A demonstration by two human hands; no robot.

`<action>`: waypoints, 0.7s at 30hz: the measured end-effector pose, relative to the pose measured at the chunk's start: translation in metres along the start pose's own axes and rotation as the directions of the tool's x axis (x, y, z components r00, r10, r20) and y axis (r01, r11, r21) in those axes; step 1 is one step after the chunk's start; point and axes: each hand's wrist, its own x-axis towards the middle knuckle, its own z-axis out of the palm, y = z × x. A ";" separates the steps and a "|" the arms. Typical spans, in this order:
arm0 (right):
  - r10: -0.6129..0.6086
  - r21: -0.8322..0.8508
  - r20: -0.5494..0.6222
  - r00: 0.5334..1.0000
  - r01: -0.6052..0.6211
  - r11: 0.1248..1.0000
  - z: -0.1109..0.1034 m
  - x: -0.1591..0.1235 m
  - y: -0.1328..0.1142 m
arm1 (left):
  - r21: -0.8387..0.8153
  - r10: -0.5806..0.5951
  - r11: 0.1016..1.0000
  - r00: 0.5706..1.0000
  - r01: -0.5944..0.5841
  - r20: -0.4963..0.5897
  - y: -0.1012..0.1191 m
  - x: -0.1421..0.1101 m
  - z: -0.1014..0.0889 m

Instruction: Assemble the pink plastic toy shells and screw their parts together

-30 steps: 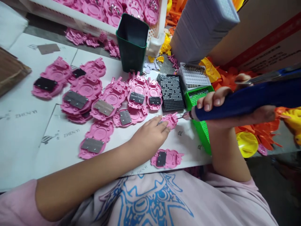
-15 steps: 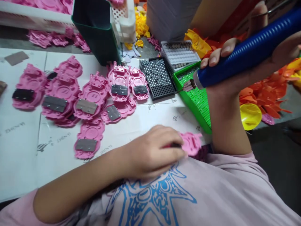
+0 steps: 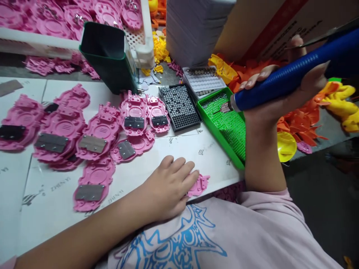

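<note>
In the head view, my left hand [image 3: 171, 186] lies low over a pink plastic casing [image 3: 199, 184] at the table's near edge. Its fingers curl over the casing and hide most of it. My right hand [image 3: 283, 87] is wrapped around a blue electric screwdriver [image 3: 280, 76], held slanting with the bit pointing left. The bit is over the green screw tray [image 3: 218, 129], whose perforated surface holds many small screws; contact with a screw cannot be made out. Left of the trays lie several pink casings [image 3: 94, 130] bearing grey or black plates fixed with screws.
A black screw tray [image 3: 182, 108] sits beside the green one, with a white tray [image 3: 203, 80] behind. A dark green bin [image 3: 108, 56] stands before a white crate [image 3: 140, 48] of pink parts. Orange parts [image 3: 300, 119] and a yellow piece [image 3: 286, 146] lie right.
My left hand has drawn left with the pink casing, its fingers less blurred. The screwdriver bit has shifted from the green tray's left rim to over its inside. The whole view has tilted slightly.
</note>
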 end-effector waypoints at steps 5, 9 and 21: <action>-0.222 -0.117 0.055 0.973 0.227 0.967 -0.011 0.009 0.026 | -0.013 -0.053 0.999 0.998 0.053 0.036 -0.001 0.003 0.000; -0.240 -0.029 0.069 0.968 0.242 0.970 -0.015 0.014 0.039 | 0.012 -0.069 0.997 0.996 0.070 -0.051 -0.005 0.004 0.003; -0.232 -0.166 0.022 0.973 0.232 0.958 -0.012 0.016 0.041 | 0.046 -0.126 0.990 0.975 0.136 -0.183 -0.008 0.004 0.004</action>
